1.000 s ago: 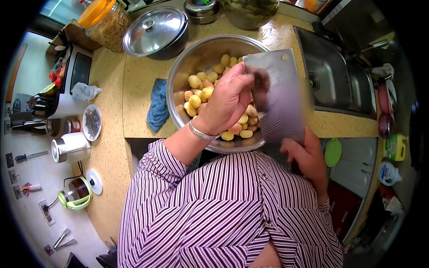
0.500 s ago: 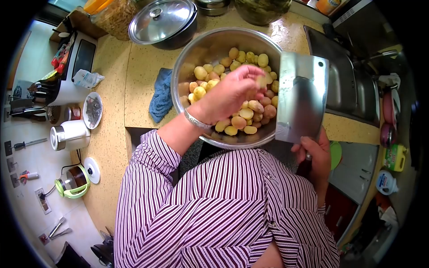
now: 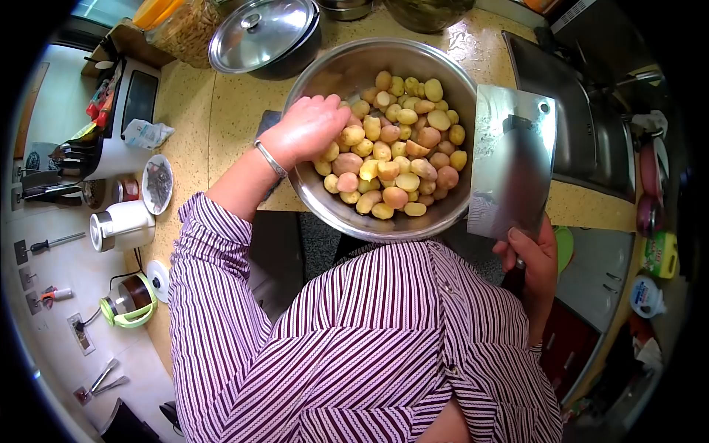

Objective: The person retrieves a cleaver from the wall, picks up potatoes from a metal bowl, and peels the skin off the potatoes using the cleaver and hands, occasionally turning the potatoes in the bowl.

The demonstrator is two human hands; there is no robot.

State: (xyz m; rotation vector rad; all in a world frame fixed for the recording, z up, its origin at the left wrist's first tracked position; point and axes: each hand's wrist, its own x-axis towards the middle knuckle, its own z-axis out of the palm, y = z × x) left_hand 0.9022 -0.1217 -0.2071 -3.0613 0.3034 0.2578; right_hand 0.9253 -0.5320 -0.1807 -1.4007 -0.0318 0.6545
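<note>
A large steel bowl (image 3: pixel 321 210) holds many small peeled potatoes (image 3: pixel 388 170), yellow and pinkish, some of them cut. Over the bowl's left side, my left hand (image 3: pixel 306 129) lies on the potatoes with its fingers bent down. Its fingertips are hidden, so I cannot see what they hold. At the bowl's right rim, my right hand (image 3: pixel 535 255) grips the dark handle of a cleaver (image 3: pixel 513 162). The broad blade stands upright, its flat side facing me. A blue cloth (image 3: pixel 271 122) is partly covered by my left hand and wrist.
Behind the bowl stands a dark pot with a metal lid (image 3: pixel 277 26), beside a jar with an orange top (image 3: pixel 185 33). A sink (image 3: pixel 591 140) lies to the right. On the left are an oval plate (image 3: pixel 157 184), a white kettle (image 3: pixel 122 225) and a green-handled glass pot (image 3: pixel 129 299).
My left hand has moved left from the middle of the potatoes to the bowl's left side; the potato it held is no longer visible in it. The cleaver has shifted slightly right.
</note>
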